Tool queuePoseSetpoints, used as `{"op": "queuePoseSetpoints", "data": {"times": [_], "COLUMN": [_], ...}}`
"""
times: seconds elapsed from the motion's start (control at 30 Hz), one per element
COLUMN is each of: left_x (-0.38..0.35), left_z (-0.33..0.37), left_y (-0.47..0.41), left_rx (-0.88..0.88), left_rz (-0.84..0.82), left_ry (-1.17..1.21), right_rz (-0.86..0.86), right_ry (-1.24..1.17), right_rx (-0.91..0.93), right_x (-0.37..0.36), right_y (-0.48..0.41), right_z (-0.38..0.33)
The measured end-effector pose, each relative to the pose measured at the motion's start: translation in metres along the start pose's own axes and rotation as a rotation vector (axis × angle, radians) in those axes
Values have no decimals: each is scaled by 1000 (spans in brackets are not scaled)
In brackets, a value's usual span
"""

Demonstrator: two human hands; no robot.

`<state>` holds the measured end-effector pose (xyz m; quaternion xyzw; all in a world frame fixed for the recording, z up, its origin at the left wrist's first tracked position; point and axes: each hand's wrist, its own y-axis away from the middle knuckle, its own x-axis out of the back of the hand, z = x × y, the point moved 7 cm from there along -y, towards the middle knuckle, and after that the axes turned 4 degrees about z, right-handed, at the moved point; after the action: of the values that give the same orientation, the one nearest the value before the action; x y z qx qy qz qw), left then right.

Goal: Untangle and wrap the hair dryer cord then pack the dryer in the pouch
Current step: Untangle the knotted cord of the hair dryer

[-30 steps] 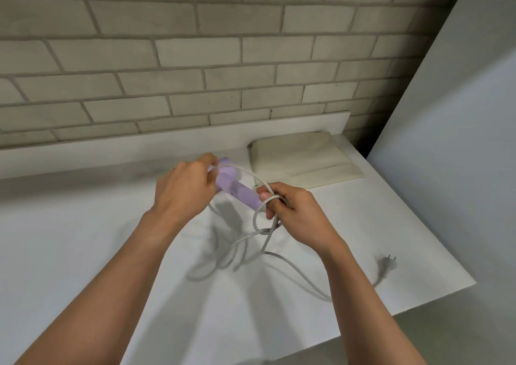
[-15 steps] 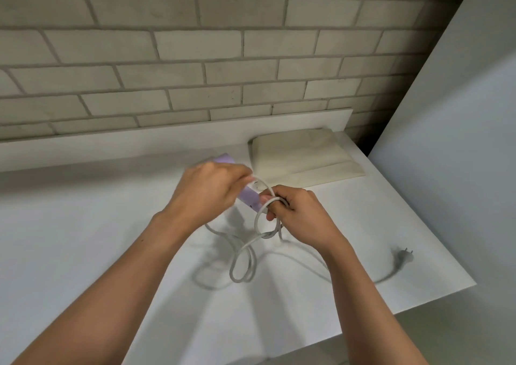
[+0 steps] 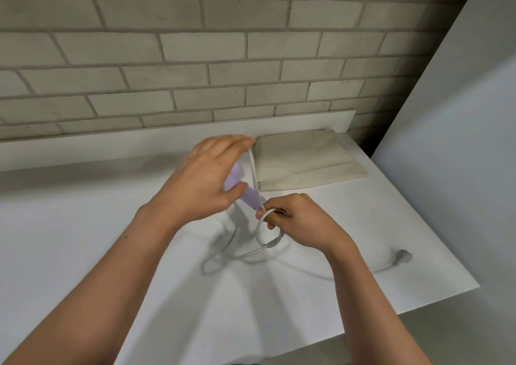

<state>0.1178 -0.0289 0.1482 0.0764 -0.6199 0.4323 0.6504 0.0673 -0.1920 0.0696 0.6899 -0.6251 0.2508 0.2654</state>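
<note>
Head view, left to right: left hand (image 3: 206, 175) is up over the lilac hair dryer (image 3: 245, 194), fingers pinching a run of cord (image 3: 254, 169) and drawing it taut upward; whether it also grips the dryer body I can't tell. Right hand (image 3: 296, 219) is closed on the handle end, pinning a cord loop against it. Slack trails across the white surface (image 3: 83, 225) to the plug (image 3: 402, 256), lying loose near the right edge. Pouch (image 3: 307, 163) lies flat just behind the hands. Advice: keep even tension, lay turns side by side, feed slack gradually so the plug doesn't snag.
</note>
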Motion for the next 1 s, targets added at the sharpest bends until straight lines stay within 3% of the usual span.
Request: {"op": "queuePoseSetpoints", "data": {"times": [0.17,0.33,0.37,0.47,0.53,0.7,0.93,1.0], "left_x": [4,3,-3,-33,-42,-44,-17,-13], "left_z": [48,59,58,41,33,21,-1,-7], "left_y": [-2,1,1,6,9,12,8,9], "left_rx": [-313,-390,-365,-101,58,198,407,453], "left_rz": [60,91,34,-361,-474,-448,-15,2], "left_ry": [-195,-216,-213,-227,-177,177,455,524], "right_rz": [45,71,73,101,132,175,214,203], "right_ry": [4,60,66,42,58,6,-118,-152], "right_rx": [39,58,55,47,54,74,76,84], "right_x": [6,10,10,7,6,9,20,21], "right_y": [1,0,0,-1,-1,-1,-5,-5], "right_z": [-5,-4,-4,-3,-4,-5,1,2]}}
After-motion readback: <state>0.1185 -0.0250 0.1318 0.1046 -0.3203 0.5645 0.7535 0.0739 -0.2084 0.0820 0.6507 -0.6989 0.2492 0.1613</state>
